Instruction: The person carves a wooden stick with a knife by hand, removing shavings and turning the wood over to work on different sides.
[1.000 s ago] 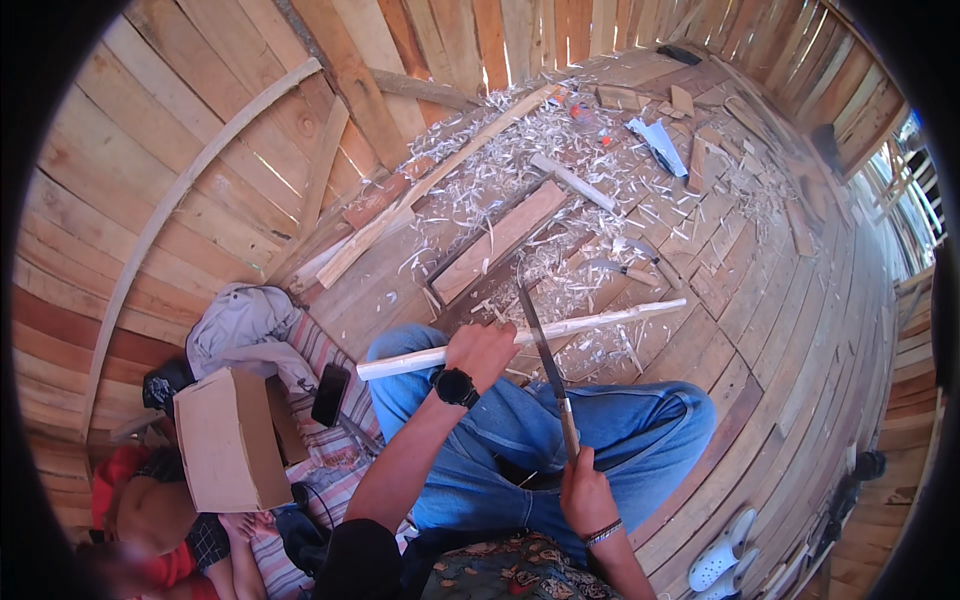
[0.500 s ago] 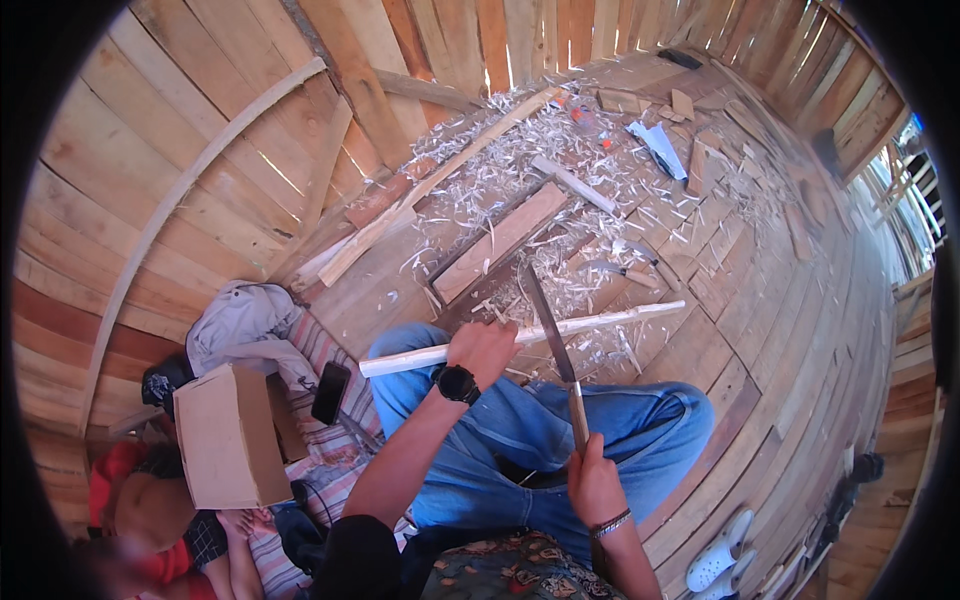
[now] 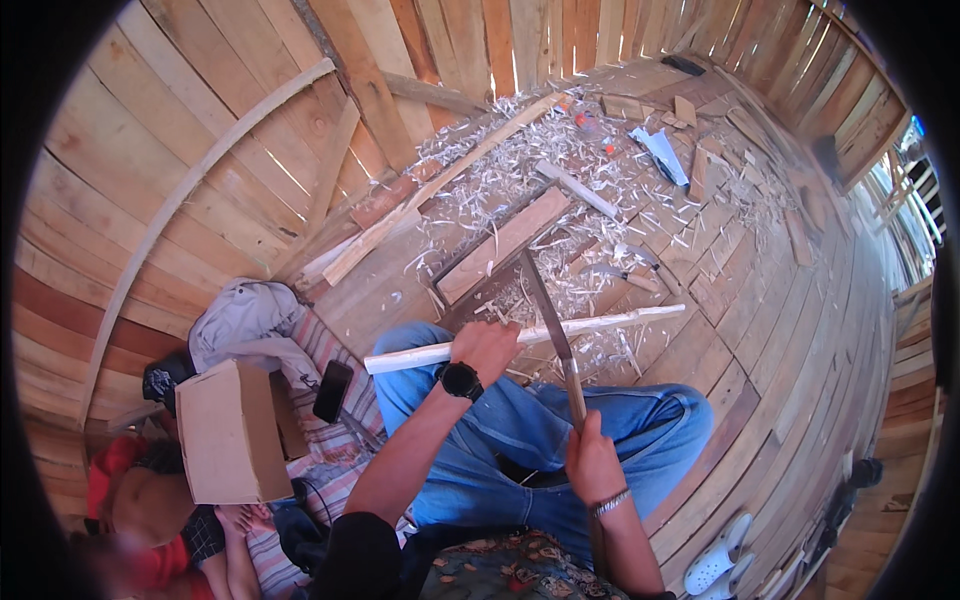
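Observation:
My left hand (image 3: 484,352), with a black watch on its wrist, is closed around a long pale wooden stick (image 3: 620,319). The stick rests across my jeans and points off to the right, its surface freshly whittled. In my right hand (image 3: 594,462) is the wooden handle of a long-bladed knife (image 3: 549,318). Its dark blade crosses the stick just right of my left fingers, tip pointing away from me. Whether the edge bites into the wood cannot be seen.
Wood shavings (image 3: 480,165) litter the floor around a reddish board (image 3: 505,245). Two curved knives (image 3: 640,281) lie beyond the stick. At left are a cardboard box (image 3: 225,435), a phone (image 3: 332,391) and a person (image 3: 150,500) lying down. Pale clogs (image 3: 716,558) sit at lower right.
My right hand and the knife have shifted slightly away from me, the blade tip reaching a little farther up. The left hand and stick stay almost in place.

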